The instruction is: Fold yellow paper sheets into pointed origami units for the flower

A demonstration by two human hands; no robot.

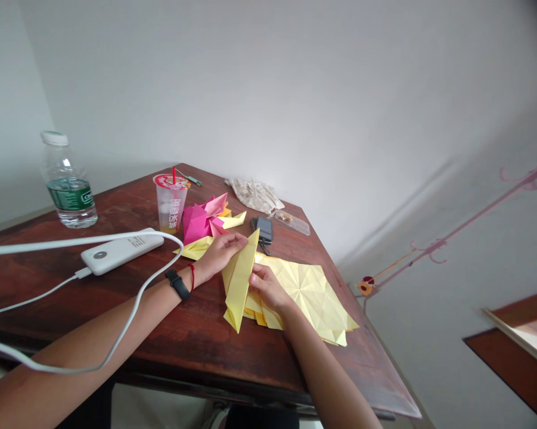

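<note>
Ok so closest to you, a white cable (pixel 136 310) loops across your left forearm, and I'd watch that since it looks like it could snag your sleeve-free arm if you swing wide. Past that you've got a strip of brown tabletop (pixel 183 333) between its near edge and the paper.

Then the main bit: the folded yellow piece (pixel 240 280) is right in front of you, between your two hands, long axis running away from you with the far tip leaning a bit right. Looks tilted up rather than lying flat; can't tell if its near end touches the wood. Your right grip (pixel 270 289) is pinching its right edge around the middle, though some fingers are hidden. Your left grip (pixel 223 251) is pinching it higher up, so the left one is nearer the far tip and the right one nearer the bottom end.

Room-wise, your right side is tighter imo: the creased yellow sheets (pixel 310 298) spread out right by that hand, reaching toward the right edge. Over on your left there's bare wood short of the power bank (pixel 125 251).

Further out, just past your left hand, sits the magenta folded paper (pixel 201 221), with a dark handheld device (pixel 264 229) to its right. The drink cup (pixel 167 208) and water bottle (pixel 71 199) stand off left, then a clear plastic box (pixel 297 223), a crumpled pale cloth-like thing (pixel 254 195), and the wall (pixel 250 89).
</note>
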